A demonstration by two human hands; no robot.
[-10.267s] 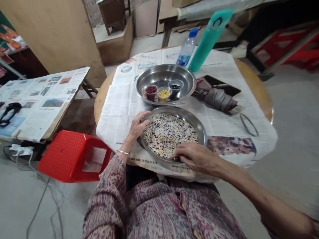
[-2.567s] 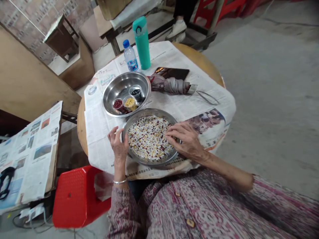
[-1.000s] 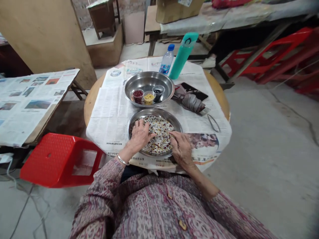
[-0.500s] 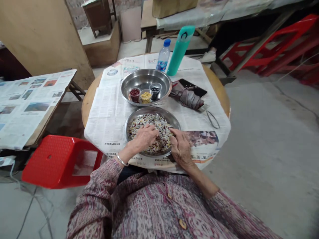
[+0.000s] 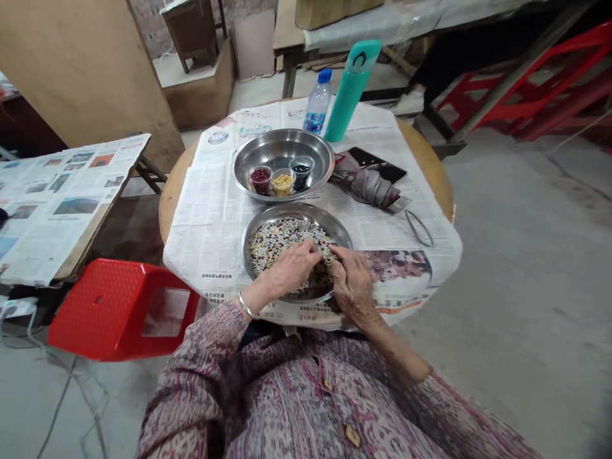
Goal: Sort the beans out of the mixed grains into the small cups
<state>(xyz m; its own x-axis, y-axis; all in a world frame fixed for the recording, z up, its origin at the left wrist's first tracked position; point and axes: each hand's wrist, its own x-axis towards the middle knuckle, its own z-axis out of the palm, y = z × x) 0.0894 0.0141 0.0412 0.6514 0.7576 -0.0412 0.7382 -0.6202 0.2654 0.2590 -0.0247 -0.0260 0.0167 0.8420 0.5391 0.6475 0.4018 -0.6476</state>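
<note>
A shallow steel bowl (image 5: 248,239) stands at the near side of the round table. It holds a mix of white grains with dark red, yellow and black beans (image 5: 282,239). Over the mix is my left hand (image 5: 297,262), its fingers curled and pressed together at the grains; anything in them is too small to make out. My right hand (image 5: 354,280) bends over the bowl's right rim, with thumb and forefinger curled in toward the mix. Its other fingers are hidden. Behind, a larger steel basin (image 5: 272,143) contains cups of red beans (image 5: 261,181), yellow beans (image 5: 283,184) and black beans (image 5: 301,173).
Newspaper (image 5: 201,236) covers the table. Toward the back stand a water bottle (image 5: 318,105) and a tall teal bottle (image 5: 351,92). A folded umbrella (image 5: 370,185) and a dark phone (image 5: 392,167) lie right of the basin. A red stool (image 5: 105,306) is at the left.
My left hand has moved right across the mix, closer to my right hand. More grains show at the bowl's left side. The view has shifted slightly.
</note>
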